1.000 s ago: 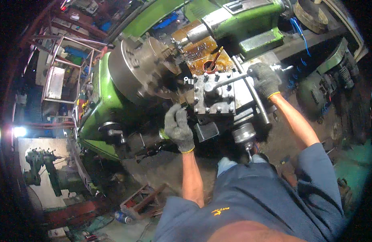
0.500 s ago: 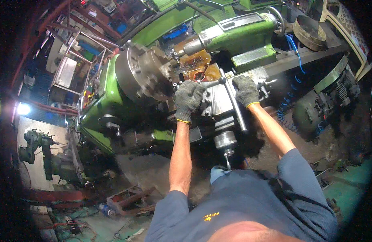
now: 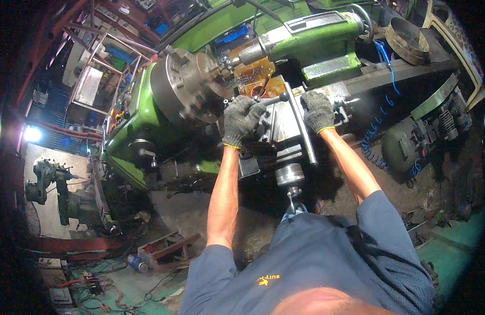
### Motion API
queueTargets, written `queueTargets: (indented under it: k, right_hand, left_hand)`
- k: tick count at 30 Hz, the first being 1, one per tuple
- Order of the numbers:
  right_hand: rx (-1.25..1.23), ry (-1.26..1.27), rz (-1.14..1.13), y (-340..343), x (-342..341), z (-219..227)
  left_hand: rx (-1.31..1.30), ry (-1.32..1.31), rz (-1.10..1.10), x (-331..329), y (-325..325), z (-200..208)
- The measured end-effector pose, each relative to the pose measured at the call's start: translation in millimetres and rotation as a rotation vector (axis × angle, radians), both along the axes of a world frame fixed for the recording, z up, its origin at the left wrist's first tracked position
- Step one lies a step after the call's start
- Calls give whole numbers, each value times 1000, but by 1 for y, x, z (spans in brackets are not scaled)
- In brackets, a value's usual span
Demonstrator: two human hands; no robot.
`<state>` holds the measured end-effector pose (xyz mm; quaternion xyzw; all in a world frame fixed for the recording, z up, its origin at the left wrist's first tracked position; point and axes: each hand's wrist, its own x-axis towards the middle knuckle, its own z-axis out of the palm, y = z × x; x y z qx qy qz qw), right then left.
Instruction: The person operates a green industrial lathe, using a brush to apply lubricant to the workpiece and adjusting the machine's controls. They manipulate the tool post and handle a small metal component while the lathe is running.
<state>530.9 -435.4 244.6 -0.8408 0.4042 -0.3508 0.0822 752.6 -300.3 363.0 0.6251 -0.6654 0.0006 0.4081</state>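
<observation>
A green lathe fills the space in front of me, its big round chuck point(image 3: 184, 89) at the left, with blurred jaws. My left hand point(image 3: 241, 122), in a grey knit glove, is at the left side of the tool post, close to the chuck. Its fingers are curled in; what they grip is hidden. A ball-ended lever point(image 3: 276, 100) points toward that hand from the top of a long bar handle point(image 3: 302, 128). My right hand point(image 3: 318, 111), gloved alike, lies over the metal carriage slide point(image 3: 288, 122), right of the bar; its fingertips are hidden.
The tailstock point(image 3: 318, 39) stands beyond the hands, an oily tray point(image 3: 253, 79) below its spindle. Near my body a round dial with crank point(image 3: 289, 176) sticks out. A coiled blue hose point(image 3: 372, 139) hangs at right. A metal ring point(image 3: 408, 41) rests on the lathe bed.
My view has shifted slightly. My left hand has turned a little and sits slightly farther left; its thumb side shows more. My right hand stays on the carriage slide.
</observation>
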Motion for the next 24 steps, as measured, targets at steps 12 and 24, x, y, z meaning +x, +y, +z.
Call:
queueTargets:
  k: [12, 24]
  right_hand:
    - [-6, 24, -8, 2, 1, 2]
    - [-38, 2, 4, 1, 1, 2]
  left_hand:
    - [-27, -15, 21, 3, -2, -5]
    - [-29, 2, 55, -3, -2, -6]
